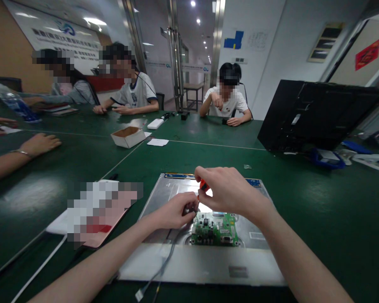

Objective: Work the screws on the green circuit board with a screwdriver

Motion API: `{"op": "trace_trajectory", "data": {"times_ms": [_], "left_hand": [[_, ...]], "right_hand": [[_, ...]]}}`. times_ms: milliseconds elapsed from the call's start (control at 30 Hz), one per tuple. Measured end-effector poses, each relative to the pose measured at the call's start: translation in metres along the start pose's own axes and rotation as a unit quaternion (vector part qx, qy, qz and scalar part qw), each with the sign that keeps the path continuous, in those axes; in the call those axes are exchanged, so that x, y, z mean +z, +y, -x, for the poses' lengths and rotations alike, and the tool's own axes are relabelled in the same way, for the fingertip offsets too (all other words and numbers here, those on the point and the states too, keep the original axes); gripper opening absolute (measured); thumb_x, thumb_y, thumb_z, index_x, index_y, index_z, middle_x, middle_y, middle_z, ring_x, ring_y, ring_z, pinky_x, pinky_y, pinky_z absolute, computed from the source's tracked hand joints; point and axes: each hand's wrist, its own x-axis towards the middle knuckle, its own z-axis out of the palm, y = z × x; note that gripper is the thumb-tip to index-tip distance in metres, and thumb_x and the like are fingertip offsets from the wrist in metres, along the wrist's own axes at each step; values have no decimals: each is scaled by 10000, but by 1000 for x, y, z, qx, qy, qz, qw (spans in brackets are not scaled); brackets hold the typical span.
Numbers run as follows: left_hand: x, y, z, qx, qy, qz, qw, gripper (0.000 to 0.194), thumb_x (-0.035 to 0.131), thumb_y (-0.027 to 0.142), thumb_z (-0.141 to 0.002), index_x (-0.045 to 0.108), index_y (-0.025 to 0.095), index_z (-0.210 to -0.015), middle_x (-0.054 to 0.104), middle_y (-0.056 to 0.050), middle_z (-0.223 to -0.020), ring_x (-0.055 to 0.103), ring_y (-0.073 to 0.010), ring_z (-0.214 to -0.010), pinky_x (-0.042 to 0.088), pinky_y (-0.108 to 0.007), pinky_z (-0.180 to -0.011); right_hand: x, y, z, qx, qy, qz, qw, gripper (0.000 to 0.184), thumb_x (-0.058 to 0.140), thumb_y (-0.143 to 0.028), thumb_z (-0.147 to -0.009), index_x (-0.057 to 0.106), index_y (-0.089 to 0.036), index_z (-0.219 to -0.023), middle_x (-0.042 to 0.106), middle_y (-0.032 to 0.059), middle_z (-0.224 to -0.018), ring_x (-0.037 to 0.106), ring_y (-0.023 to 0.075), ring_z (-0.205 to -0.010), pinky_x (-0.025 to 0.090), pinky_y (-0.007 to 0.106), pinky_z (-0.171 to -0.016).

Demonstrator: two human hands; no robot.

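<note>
head view: we do well to keep the orange-and-black tool [204, 185] straight and press lightly near the corner of the green circuit board [214, 231], which lies on the metal panel [158, 198]. our right hand [235, 189] grips the tool; our left hand [177, 210] curls beside it, its hold hidden.

The single view looks from the person's head, forward and down over the table [318, 210]; the left hand [180, 209] and right hand [229, 189] reach in from the lower edge, close to the camera; the panel [205, 265] lies near, below centre, seen from above at a slant; a co-worker [229, 101] sits farther off, across the table; the glass doors [194, 46] stand behind, at the top.
</note>
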Motion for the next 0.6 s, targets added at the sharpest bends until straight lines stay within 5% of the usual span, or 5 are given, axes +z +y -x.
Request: {"op": "trace_trajectory", "data": {"times_ms": [167, 400, 600], "left_hand": [[-1, 1, 0, -2, -1, -10, 1000, 52, 522, 141, -729, 509, 174, -767, 497, 14, -701, 448, -140, -617, 351, -238, -553], [0, 0, 0, 3, 3, -11, 1000, 67, 534, 143, -723, 513, 170, -780, 514, 6, -721, 452, -144, -628, 364, -246, -576], [-2, 3, -1, 11, -1, -2, 1000, 62, 532, 138, -735, 506, 175, -777, 496, 13, -708, 448, -142, -617, 353, -242, -556]], "right_hand": [[0, 1, -1, 11, -7, 21, 1000, 230, 490, -420, -924, 582, -220, -858, 630, -3, -677, 482, 116, -554, 199, 278, -500], [0, -1, 0, -2, 2, 0, 1000, 157, 543, -268, -826, 539, -197, -965, 658, 5, -786, 509, 119, -614, 218, 273, -497], [2, 2, 0, 7, 0, 21, 1000, 201, 503, -412, -908, 567, -222, -905, 659, -6, -717, 522, 127, -582, 205, 275, -493]]}}
